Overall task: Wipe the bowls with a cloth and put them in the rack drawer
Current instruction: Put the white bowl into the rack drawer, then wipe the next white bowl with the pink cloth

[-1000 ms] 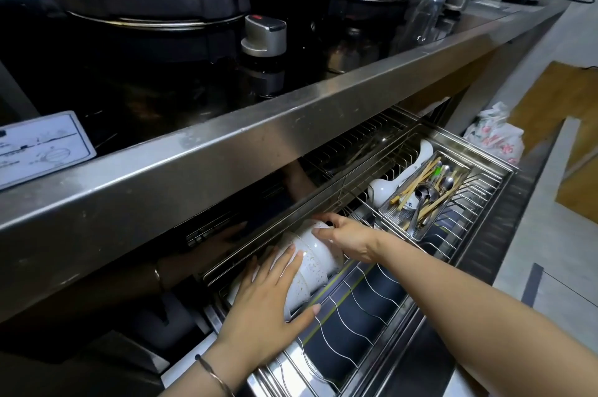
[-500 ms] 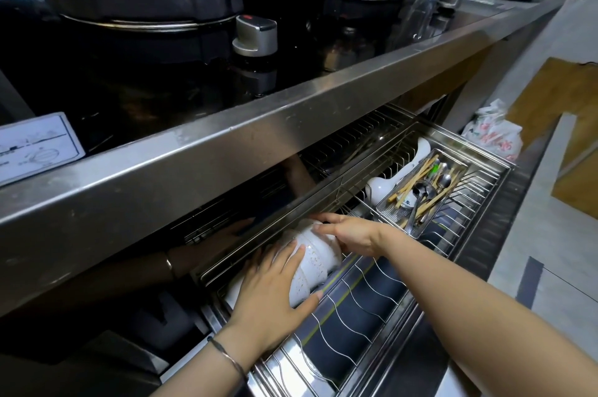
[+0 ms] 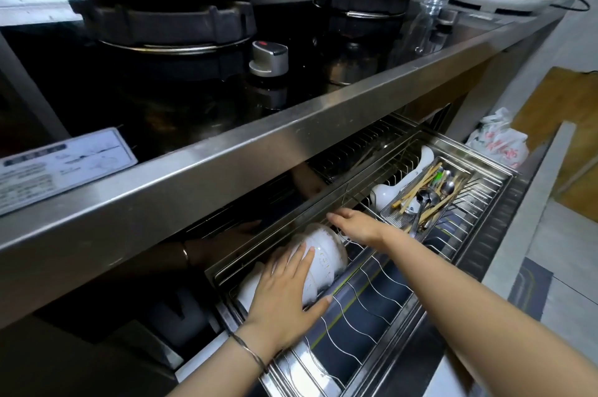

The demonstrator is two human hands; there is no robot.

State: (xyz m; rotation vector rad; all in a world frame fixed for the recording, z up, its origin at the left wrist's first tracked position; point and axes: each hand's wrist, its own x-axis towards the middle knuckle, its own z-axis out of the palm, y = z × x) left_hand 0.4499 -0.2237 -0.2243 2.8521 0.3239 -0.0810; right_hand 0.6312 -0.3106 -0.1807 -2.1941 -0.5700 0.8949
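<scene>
White speckled bowls (image 3: 325, 259) lie stacked on their sides in the wire rack drawer (image 3: 362, 302), which is pulled out below the steel counter. My left hand (image 3: 284, 289) rests flat on the near side of the stack, fingers straight and thumb spread toward the rack wires. My right hand (image 3: 354, 225) reaches over the far end of the stack with fingers extended, touching the top bowl's rim and the rack rail. No cloth is in view.
A cutlery tray (image 3: 430, 199) with chopsticks and spoons sits in the drawer's far right, with white ladles (image 3: 398, 186) beside it. The steel counter edge (image 3: 226, 163) overhangs the drawer. Above are stove burners, a knob (image 3: 268, 58) and pots. A plastic bag (image 3: 498, 144) lies on the floor.
My right hand has slid a little farther back over the bowls toward the rack rail. My left hand stays pressed on the stack.
</scene>
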